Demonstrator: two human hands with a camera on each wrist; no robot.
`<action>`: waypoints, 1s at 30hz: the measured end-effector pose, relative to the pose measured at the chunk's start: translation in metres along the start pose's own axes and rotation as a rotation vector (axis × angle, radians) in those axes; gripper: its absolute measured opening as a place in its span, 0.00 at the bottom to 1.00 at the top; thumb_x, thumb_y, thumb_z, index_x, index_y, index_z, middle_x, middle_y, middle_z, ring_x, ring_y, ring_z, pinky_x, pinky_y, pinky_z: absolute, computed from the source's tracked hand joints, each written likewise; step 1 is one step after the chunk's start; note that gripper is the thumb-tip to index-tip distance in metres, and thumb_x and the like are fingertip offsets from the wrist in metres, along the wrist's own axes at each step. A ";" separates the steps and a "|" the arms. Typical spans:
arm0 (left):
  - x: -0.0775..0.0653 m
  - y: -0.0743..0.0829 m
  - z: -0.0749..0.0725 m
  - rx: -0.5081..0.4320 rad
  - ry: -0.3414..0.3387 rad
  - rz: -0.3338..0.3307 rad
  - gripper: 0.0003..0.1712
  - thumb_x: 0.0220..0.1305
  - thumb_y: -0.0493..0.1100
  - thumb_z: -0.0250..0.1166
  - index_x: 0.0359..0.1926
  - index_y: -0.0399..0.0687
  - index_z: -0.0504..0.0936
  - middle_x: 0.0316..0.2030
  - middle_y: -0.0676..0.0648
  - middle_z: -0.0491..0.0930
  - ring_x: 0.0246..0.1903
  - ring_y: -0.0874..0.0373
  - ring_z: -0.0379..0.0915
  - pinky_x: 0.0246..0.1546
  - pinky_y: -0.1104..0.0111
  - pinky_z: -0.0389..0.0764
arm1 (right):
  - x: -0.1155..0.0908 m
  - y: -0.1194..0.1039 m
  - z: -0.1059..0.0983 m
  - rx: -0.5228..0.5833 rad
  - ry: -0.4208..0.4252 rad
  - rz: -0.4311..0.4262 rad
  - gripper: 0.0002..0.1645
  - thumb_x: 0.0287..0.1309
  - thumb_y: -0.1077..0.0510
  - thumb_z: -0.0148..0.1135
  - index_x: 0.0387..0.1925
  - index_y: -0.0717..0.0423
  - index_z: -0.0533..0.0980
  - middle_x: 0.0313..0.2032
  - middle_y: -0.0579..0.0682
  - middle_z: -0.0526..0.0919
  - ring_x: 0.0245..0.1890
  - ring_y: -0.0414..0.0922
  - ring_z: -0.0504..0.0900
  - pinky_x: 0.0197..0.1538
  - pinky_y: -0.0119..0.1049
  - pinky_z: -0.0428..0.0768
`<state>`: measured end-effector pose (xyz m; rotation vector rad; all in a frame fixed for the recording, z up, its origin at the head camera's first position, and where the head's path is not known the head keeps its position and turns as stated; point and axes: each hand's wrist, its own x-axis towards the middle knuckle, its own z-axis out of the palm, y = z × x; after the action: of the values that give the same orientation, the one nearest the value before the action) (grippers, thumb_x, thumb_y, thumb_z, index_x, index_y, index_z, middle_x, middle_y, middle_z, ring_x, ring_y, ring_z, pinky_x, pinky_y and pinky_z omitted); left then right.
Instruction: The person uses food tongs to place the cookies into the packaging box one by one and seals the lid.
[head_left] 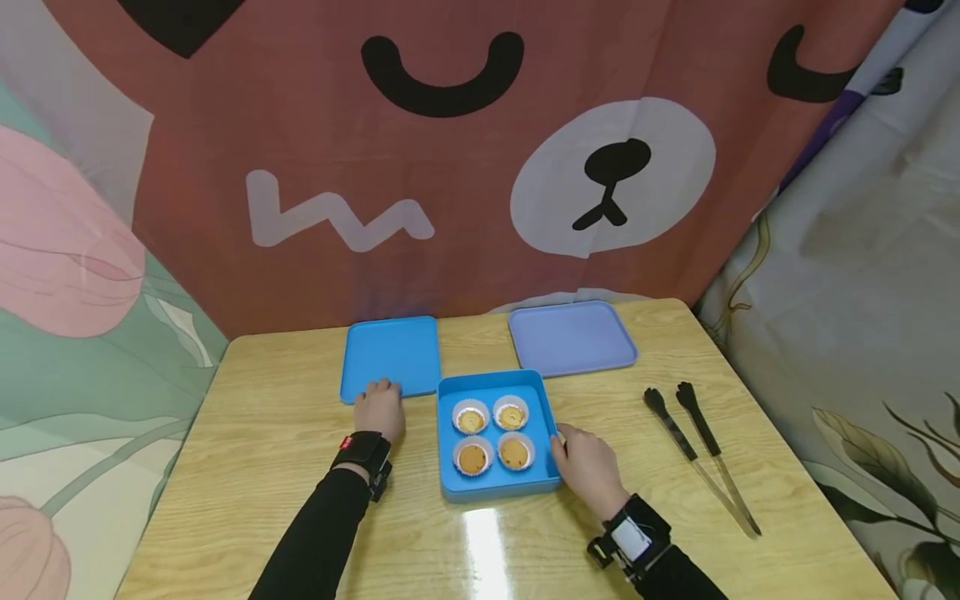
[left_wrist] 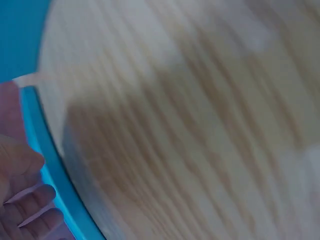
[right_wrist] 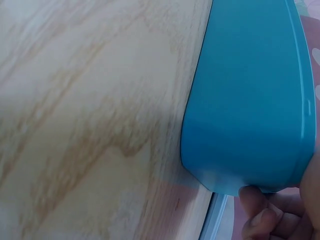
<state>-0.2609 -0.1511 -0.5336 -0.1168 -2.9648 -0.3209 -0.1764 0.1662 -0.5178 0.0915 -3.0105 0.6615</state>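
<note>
A blue box (head_left: 498,493) stands on the table with several white paper cups inside, each holding a round yellow-brown baked piece (head_left: 473,458). My right hand (head_left: 588,467) grips the box's right wall, thumb by the rim; in the right wrist view its curled fingers (right_wrist: 265,215) touch the box's corner (right_wrist: 245,115). A flat blue lid (head_left: 393,354) lies behind and to the left of the box. My left hand (head_left: 380,410) is at the lid's near edge. In the left wrist view its bent fingers (left_wrist: 37,210) hold that rim; their undersides are hidden.
A flat purple lid (head_left: 573,337) lies at the back right of the wooden table (head_left: 285,467). Tongs with black ends and metal arms (head_left: 701,454) rest to the right of my right hand. A printed cloth (head_left: 450,275) hangs close behind the table's back edge.
</note>
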 end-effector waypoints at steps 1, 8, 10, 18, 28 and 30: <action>0.000 0.000 0.000 0.023 -0.003 0.016 0.11 0.58 0.35 0.58 0.42 0.40 0.81 0.39 0.40 0.76 0.42 0.42 0.70 0.40 0.48 0.69 | 0.000 0.000 0.000 0.001 -0.006 0.003 0.19 0.58 0.55 0.56 0.46 0.63 0.77 0.16 0.44 0.72 0.15 0.38 0.68 0.17 0.33 0.64; 0.003 -0.010 0.015 0.085 0.047 0.070 0.08 0.53 0.31 0.61 0.34 0.42 0.83 0.30 0.42 0.75 0.34 0.44 0.71 0.35 0.51 0.69 | 0.001 -0.001 0.000 0.003 -0.024 0.012 0.20 0.59 0.54 0.54 0.47 0.63 0.77 0.17 0.44 0.72 0.16 0.38 0.68 0.18 0.33 0.64; 0.004 -0.012 0.019 0.092 0.064 0.074 0.08 0.53 0.31 0.61 0.33 0.43 0.83 0.29 0.42 0.76 0.34 0.44 0.71 0.35 0.51 0.69 | 0.001 -0.001 -0.001 0.002 -0.020 0.011 0.20 0.59 0.54 0.54 0.47 0.64 0.77 0.18 0.44 0.73 0.16 0.38 0.68 0.18 0.33 0.64; 0.004 -0.012 0.013 0.098 0.049 0.064 0.08 0.53 0.29 0.59 0.29 0.44 0.83 0.27 0.43 0.76 0.33 0.45 0.71 0.35 0.51 0.69 | 0.001 -0.001 0.000 0.008 -0.018 0.031 0.20 0.59 0.54 0.54 0.47 0.64 0.76 0.20 0.46 0.76 0.17 0.38 0.70 0.19 0.33 0.66; 0.001 -0.007 -0.007 -0.024 0.094 0.065 0.04 0.52 0.33 0.64 0.31 0.43 0.82 0.30 0.44 0.77 0.34 0.45 0.72 0.36 0.52 0.71 | 0.000 -0.003 -0.001 0.004 -0.006 0.027 0.20 0.59 0.54 0.54 0.47 0.65 0.76 0.26 0.51 0.80 0.19 0.39 0.72 0.21 0.34 0.70; 0.003 -0.006 -0.010 -0.042 0.108 0.065 0.04 0.52 0.34 0.65 0.31 0.43 0.82 0.30 0.44 0.77 0.34 0.46 0.72 0.35 0.52 0.71 | 0.001 -0.003 -0.001 0.004 -0.010 0.029 0.20 0.59 0.54 0.54 0.47 0.65 0.76 0.26 0.51 0.80 0.19 0.39 0.72 0.21 0.33 0.69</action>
<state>-0.2626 -0.1589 -0.5242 -0.1946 -2.8415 -0.3688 -0.1767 0.1641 -0.5158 0.0520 -3.0258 0.6712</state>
